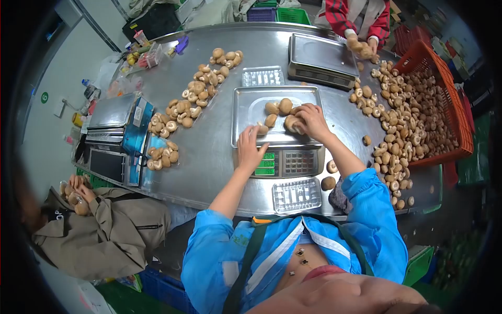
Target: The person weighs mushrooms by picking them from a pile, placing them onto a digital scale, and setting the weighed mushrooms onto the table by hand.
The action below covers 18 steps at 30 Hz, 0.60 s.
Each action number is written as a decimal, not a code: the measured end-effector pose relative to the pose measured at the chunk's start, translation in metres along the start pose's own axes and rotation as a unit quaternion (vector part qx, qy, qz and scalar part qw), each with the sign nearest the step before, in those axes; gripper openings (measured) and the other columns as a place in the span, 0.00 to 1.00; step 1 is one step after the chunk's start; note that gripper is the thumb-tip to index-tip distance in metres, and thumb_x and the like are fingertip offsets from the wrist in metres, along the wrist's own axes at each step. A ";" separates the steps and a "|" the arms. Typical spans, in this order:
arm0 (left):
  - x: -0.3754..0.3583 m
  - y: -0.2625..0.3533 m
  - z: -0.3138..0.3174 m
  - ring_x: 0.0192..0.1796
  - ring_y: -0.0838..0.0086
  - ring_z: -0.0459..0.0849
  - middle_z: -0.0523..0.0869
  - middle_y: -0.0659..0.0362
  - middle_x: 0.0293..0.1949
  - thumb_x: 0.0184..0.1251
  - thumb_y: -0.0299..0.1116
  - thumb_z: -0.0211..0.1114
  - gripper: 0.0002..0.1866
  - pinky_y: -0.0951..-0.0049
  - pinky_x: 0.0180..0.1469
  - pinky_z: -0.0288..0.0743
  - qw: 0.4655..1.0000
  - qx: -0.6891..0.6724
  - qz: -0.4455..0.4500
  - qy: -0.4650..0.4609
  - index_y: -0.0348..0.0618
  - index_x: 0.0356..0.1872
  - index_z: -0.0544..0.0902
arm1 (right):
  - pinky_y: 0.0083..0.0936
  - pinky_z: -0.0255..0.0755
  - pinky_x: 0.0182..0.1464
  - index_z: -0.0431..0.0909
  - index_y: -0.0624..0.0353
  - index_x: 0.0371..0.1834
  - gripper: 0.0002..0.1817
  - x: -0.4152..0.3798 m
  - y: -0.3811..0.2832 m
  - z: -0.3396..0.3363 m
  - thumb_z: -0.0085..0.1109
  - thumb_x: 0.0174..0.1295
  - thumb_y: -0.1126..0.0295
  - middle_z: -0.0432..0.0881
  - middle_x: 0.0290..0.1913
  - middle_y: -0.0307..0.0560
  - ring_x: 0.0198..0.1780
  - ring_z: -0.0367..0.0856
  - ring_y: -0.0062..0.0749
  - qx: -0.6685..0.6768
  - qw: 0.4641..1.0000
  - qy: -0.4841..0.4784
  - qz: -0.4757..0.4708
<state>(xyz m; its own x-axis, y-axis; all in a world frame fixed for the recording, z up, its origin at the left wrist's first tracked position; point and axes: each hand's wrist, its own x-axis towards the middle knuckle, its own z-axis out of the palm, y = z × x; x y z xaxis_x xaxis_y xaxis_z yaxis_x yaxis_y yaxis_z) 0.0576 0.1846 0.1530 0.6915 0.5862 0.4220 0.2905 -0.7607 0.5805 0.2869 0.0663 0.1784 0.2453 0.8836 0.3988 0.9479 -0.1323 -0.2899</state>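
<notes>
Under my hands is the metal pan (pixel 241 110) of a digital scale (pixel 300 163) with green-lit number displays. Several brown mushrooms (pixel 285 106) lie on it. My right hand (pixel 312 123) curls over mushrooms (pixel 294 124) at the pan's right side. My left hand (pixel 251 147) rests at the left front of the pan, thumb apart from the fingers, fingertips against a small mushroom (pixel 262 129). One clear plastic tray (pixel 297 195) lies in front of the scale, and another tray (pixel 262 76) sits behind it.
To the right, a heap of mushrooms (pixel 389 141) spills from a tipped orange crate (pixel 452 112). Grouped mushrooms (pixel 193 97) run along the left. A second scale (pixel 323 57) stands behind; a packing machine (pixel 117 128) is at left. Co-workers' hands (pixel 363 47) hold mushrooms across the table and at lower left.
</notes>
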 end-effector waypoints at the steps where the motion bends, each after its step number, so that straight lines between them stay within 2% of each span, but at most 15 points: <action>1: 0.007 -0.001 0.003 0.59 0.56 0.67 0.70 0.50 0.55 0.46 0.33 0.70 0.32 0.61 0.60 0.61 1.000 -0.002 0.001 -0.002 0.44 0.56 0.69 | 0.36 0.58 0.57 0.79 0.54 0.35 0.14 -0.001 0.003 0.002 0.64 0.47 0.60 0.78 0.45 0.43 0.55 0.70 0.37 0.037 0.999 0.009 0.027; 2: 0.015 -0.002 0.008 0.59 0.56 0.67 0.70 0.51 0.55 0.46 0.33 0.70 0.32 0.61 0.60 0.62 1.000 0.011 -0.005 0.003 0.44 0.56 0.69 | 0.36 0.58 0.57 0.79 0.54 0.35 0.14 0.002 0.007 0.005 0.64 0.47 0.60 0.78 0.45 0.43 0.55 0.70 0.37 0.034 0.999 0.008 0.028; 3: 0.023 -0.004 0.014 0.59 0.57 0.67 0.69 0.52 0.55 0.46 0.33 0.71 0.33 0.62 0.60 0.62 1.000 0.025 -0.010 0.008 0.44 0.56 0.68 | 0.36 0.58 0.57 0.79 0.54 0.35 0.14 0.010 0.006 0.008 0.64 0.48 0.60 0.78 0.44 0.43 0.54 0.71 0.37 0.081 0.992 0.055 0.079; 4: 0.030 -0.014 0.020 0.56 0.57 0.69 0.71 0.51 0.53 0.46 0.31 0.71 0.32 0.62 0.59 0.63 0.999 0.005 0.030 -0.013 0.43 0.56 0.69 | 0.37 0.58 0.57 0.79 0.54 0.35 0.14 0.016 0.003 0.010 0.64 0.48 0.60 0.79 0.43 0.43 0.53 0.72 0.37 0.127 0.978 0.103 0.130; 7: 0.039 -0.025 0.030 0.54 0.57 0.71 0.74 0.51 0.50 0.45 0.29 0.70 0.32 0.62 0.57 0.65 0.997 -0.012 0.043 -0.068 0.41 0.55 0.69 | 0.35 0.61 0.54 0.78 0.56 0.39 0.16 0.027 -0.014 0.024 0.63 0.50 0.60 0.79 0.43 0.44 0.52 0.72 0.39 -0.039 0.991 0.082 0.096; 8: 0.041 -0.027 0.030 0.52 0.57 0.74 0.76 0.50 0.47 0.46 0.27 0.70 0.31 0.64 0.54 0.69 0.997 -0.028 0.064 -0.017 0.41 0.55 0.69 | 0.35 0.61 0.54 0.78 0.56 0.39 0.16 0.026 -0.016 0.024 0.63 0.50 0.60 0.79 0.43 0.44 0.52 0.72 0.39 -0.038 0.991 0.087 0.096; 9: 0.040 -0.023 0.025 0.52 0.57 0.74 0.76 0.50 0.47 0.46 0.27 0.70 0.31 0.64 0.54 0.69 0.997 -0.025 0.068 -0.014 0.41 0.55 0.69 | 0.35 0.62 0.53 0.77 0.56 0.41 0.17 0.026 -0.017 0.024 0.63 0.50 0.60 0.79 0.44 0.44 0.52 0.72 0.41 -0.020 0.984 0.144 0.103; 10: 0.034 -0.016 0.017 0.51 0.59 0.75 0.76 0.50 0.48 0.47 0.28 0.70 0.31 0.65 0.53 0.70 0.997 -0.071 0.032 0.012 0.40 0.55 0.68 | 0.35 0.64 0.52 0.77 0.56 0.42 0.17 0.024 -0.024 0.021 0.63 0.51 0.60 0.78 0.45 0.45 0.52 0.72 0.42 -0.001 0.974 0.198 0.109; 11: 0.025 -0.008 0.008 0.51 0.60 0.76 0.76 0.49 0.48 0.47 0.28 0.70 0.31 0.66 0.52 0.71 0.992 -0.117 -0.006 0.038 0.40 0.56 0.68 | 0.35 0.64 0.52 0.77 0.56 0.42 0.17 0.015 -0.027 0.015 0.63 0.51 0.60 0.78 0.45 0.45 0.52 0.72 0.42 0.001 0.974 0.199 0.109; 12: 0.014 -0.001 0.001 0.50 0.63 0.78 0.78 0.51 0.48 0.47 0.31 0.72 0.34 0.68 0.51 0.72 0.987 -0.157 -0.012 0.029 0.40 0.57 0.67 | 0.35 0.66 0.52 0.75 0.55 0.45 0.19 0.000 -0.037 -0.008 0.63 0.52 0.60 0.77 0.47 0.46 0.52 0.73 0.43 0.150 0.971 0.134 0.127; 13: 0.000 0.017 -0.008 0.49 0.64 0.79 0.78 0.51 0.48 0.46 0.33 0.73 0.36 0.68 0.51 0.72 0.980 -0.195 -0.045 -0.005 0.40 0.57 0.66 | 0.35 0.67 0.52 0.74 0.55 0.49 0.21 -0.017 -0.044 -0.024 0.62 0.52 0.61 0.76 0.49 0.48 0.52 0.73 0.43 0.294 0.943 0.064 0.140; 14: -0.015 0.034 -0.011 0.49 0.65 0.79 0.79 0.52 0.49 0.44 0.34 0.75 0.38 0.68 0.52 0.72 0.968 -0.233 -0.079 -0.039 0.40 0.58 0.65 | 0.34 0.68 0.52 0.72 0.57 0.51 0.22 -0.040 -0.052 -0.028 0.61 0.55 0.61 0.76 0.50 0.49 0.52 0.74 0.40 0.321 0.930 0.004 0.179; 15: -0.033 0.033 0.004 0.49 0.66 0.79 0.80 0.54 0.48 0.40 0.37 0.77 0.41 0.69 0.53 0.72 0.965 -0.248 -0.053 -0.065 0.40 0.58 0.65 | 0.32 0.69 0.52 0.71 0.58 0.54 0.23 -0.068 -0.061 -0.030 0.59 0.57 0.61 0.76 0.50 0.50 0.51 0.75 0.38 0.347 0.910 -0.057 0.219; 17: -0.067 0.060 0.023 0.53 0.62 0.77 0.77 0.52 0.51 0.38 0.42 0.78 0.45 0.66 0.55 0.69 0.956 -0.262 -0.013 -0.130 0.41 0.59 0.65 | 0.27 0.69 0.52 0.66 0.63 0.58 0.26 -0.132 -0.060 0.009 0.56 0.60 0.61 0.76 0.49 0.52 0.51 0.75 0.33 0.511 0.817 -0.142 0.225; 18: -0.083 0.073 0.032 0.57 0.58 0.74 0.74 0.50 0.54 0.38 0.42 0.77 0.44 0.63 0.58 0.67 0.956 -0.230 -0.011 -0.183 0.41 0.60 0.65 | 0.26 0.70 0.50 0.65 0.65 0.58 0.26 -0.158 -0.070 0.016 0.55 0.61 0.60 0.75 0.50 0.52 0.50 0.75 0.32 0.548 0.780 -0.140 0.266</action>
<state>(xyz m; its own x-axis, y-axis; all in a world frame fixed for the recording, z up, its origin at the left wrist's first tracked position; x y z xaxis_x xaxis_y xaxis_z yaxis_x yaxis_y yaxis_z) 0.0425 0.0712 0.1379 0.8978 0.4006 0.1829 0.0447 -0.4960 0.8672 0.1789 -0.0565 0.1214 0.3457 0.9182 -0.1936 -0.0554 -0.1859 -0.9810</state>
